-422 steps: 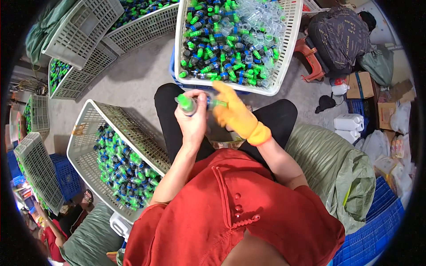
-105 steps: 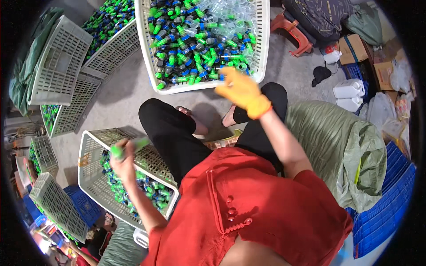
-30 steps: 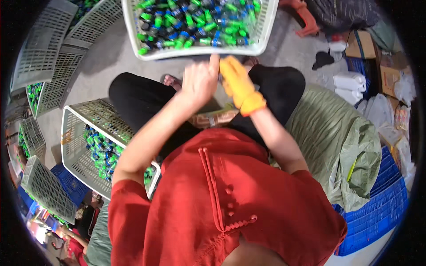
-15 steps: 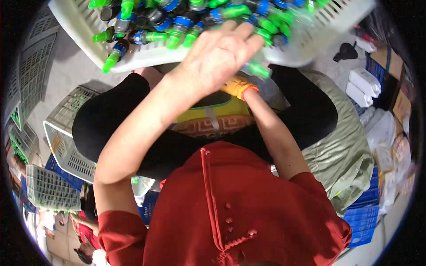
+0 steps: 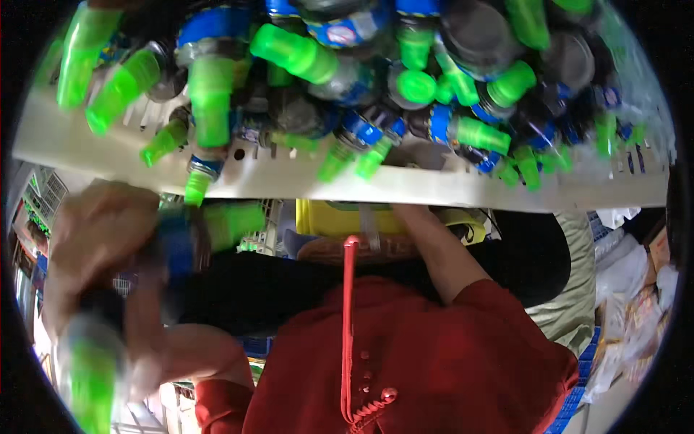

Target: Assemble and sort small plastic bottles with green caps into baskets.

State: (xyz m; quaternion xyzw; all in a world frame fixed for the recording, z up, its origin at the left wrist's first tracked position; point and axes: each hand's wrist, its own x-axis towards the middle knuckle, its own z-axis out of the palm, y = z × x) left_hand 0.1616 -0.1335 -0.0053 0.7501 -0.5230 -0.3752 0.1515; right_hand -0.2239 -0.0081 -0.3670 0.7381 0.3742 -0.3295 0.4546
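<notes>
Off at the left my left hand [image 5: 105, 239], smeared by motion, is closed on small dark bottles with blue labels and long green caps. One bottle [image 5: 177, 242] points its cap right, past the fingers; the green cap of another bottle [image 5: 92, 380] hangs below the hand. Many similar bottles [image 5: 347, 79] lie heaped in a white plastic basket [image 5: 434, 186] across the top of the picture. My right forearm [image 5: 437, 253] runs up behind the basket's near rim, which hides the right hand.
Below the basket, a yellow object with a patterned brown band [image 5: 354, 249] sits between my black-clad legs. A grey-green sack [image 5: 582, 282] lies at the right. Clear plastic bags [image 5: 625, 271] and a blue crate [image 5: 578, 398] are beyond it. Crates with green-capped items [image 5: 47, 195] stand at far left.
My left hand has swung from the basket to the far left and now carries bottles. The basket looks much closer and lower in view. My gloved right hand has become hidden behind its rim.
</notes>
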